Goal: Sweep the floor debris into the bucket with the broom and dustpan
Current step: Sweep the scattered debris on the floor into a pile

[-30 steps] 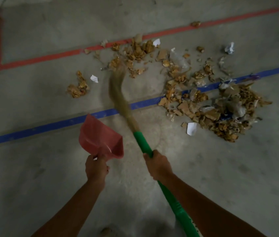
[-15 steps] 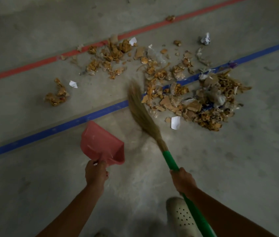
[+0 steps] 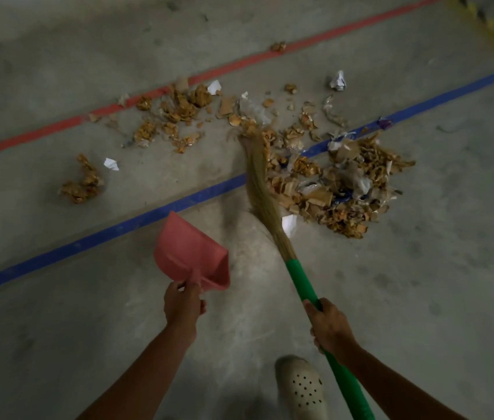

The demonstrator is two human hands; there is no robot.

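Green-handled broom (image 3: 265, 192) in right hand (image 3: 330, 325) | dustpan (image 3: 191, 253) in left hand (image 3: 182, 304)

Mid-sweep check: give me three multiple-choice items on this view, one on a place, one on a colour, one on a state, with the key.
1. Where is the largest debris pile?
A. across the blue line, right of the broom bristles
B. against a wall
C. under a table

2. What colour is the broom handle?
A. blue
B. green
C. white

3. The dustpan is:
A. unheld on the floor
B. full of debris
C. gripped by the left hand, empty

1 A: it straddles the tape beside the bristles.
2 B: green above and below the right hand.
3 C: the hand curls round its handle; nothing lies inside.
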